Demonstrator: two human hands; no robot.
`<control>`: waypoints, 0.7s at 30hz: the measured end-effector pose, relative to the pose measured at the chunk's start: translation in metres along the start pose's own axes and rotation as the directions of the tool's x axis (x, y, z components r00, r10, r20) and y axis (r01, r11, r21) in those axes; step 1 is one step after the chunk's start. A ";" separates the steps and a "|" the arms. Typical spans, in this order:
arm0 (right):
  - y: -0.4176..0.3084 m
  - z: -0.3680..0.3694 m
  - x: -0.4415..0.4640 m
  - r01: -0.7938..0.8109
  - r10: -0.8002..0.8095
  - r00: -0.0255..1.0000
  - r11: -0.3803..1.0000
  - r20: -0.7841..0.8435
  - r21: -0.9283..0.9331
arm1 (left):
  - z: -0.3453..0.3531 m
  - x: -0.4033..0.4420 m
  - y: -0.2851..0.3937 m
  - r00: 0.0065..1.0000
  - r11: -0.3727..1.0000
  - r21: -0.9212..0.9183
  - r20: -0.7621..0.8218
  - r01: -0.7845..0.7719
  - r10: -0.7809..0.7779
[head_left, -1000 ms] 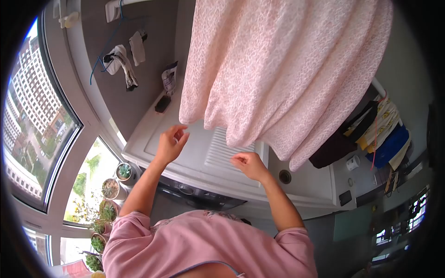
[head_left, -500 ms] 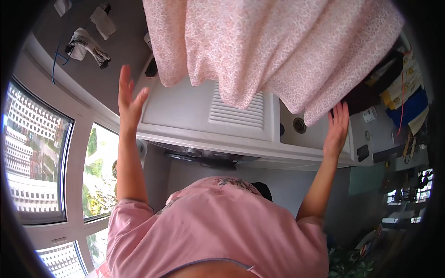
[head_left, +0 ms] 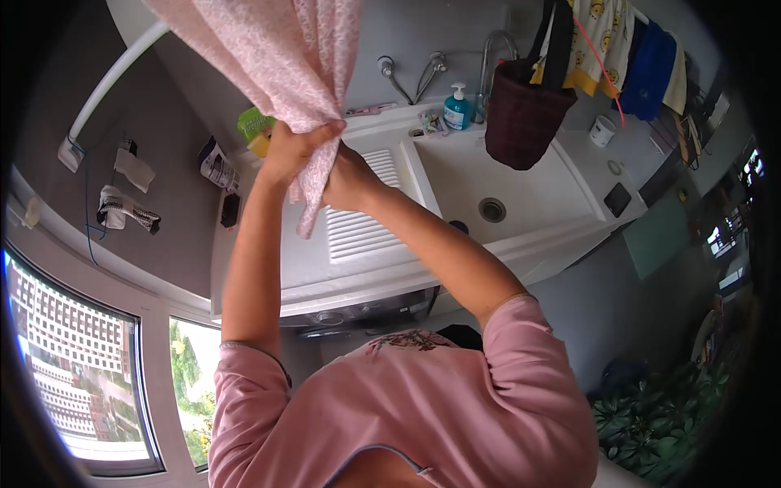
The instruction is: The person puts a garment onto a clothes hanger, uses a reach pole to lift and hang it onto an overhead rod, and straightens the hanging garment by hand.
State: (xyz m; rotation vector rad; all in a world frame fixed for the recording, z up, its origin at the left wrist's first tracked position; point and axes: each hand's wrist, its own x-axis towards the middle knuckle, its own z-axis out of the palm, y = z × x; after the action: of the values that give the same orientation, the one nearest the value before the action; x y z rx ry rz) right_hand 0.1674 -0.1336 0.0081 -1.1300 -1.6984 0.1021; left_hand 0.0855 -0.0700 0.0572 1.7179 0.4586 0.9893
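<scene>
A pink cloth with a fine pale pattern (head_left: 281, 69) hangs down from above, gathered into a narrow bunch near its lower end. My left hand (head_left: 294, 151) is closed round the bunch, thumb across its front. Beside it, slightly lower, my right hand (head_left: 350, 179) grips the same cloth from the right; its fingertips are hidden behind the fabric. A twisted tail of the cloth dangles below both hands, over the white ribbed washboard (head_left: 364, 232) of the sink counter.
Right of the washboard is a white sink basin (head_left: 537, 203) with a soap bottle (head_left: 458, 110) behind it. A dark bag (head_left: 529, 114) hangs over the basin, near hanging clothes (head_left: 647, 65). A window (head_left: 77, 366) is at left, a leafy plant (head_left: 659, 415) at lower right.
The cloth was spread wide, with my left hand apart and open and my right at its edge. Now both hands have come together on the gathered cloth, further left in view.
</scene>
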 end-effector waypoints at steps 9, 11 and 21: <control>0.060 -0.038 -0.012 -0.170 0.542 0.832 0.451 -0.117 0.876 | 0.004 0.003 -0.012 0.977 0.857 -0.502 -0.095 0.117 -0.189; 0.061 -0.020 -0.014 -0.219 0.437 0.893 0.212 0.108 0.952 | 0.009 0.008 -0.016 0.982 0.821 -0.558 -0.062 0.116 -0.181; 0.029 -0.013 0.012 -0.542 0.162 0.839 0.162 0.520 0.825 | 0.010 0.038 -0.024 0.993 0.997 -0.078 -0.116 -0.007 -0.002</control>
State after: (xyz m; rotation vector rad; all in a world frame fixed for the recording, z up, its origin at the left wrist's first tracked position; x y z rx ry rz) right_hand 0.1954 -0.1149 0.0066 -0.4675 -1.1209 1.5535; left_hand 0.1193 -0.0399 0.0487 1.5970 0.4871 1.0991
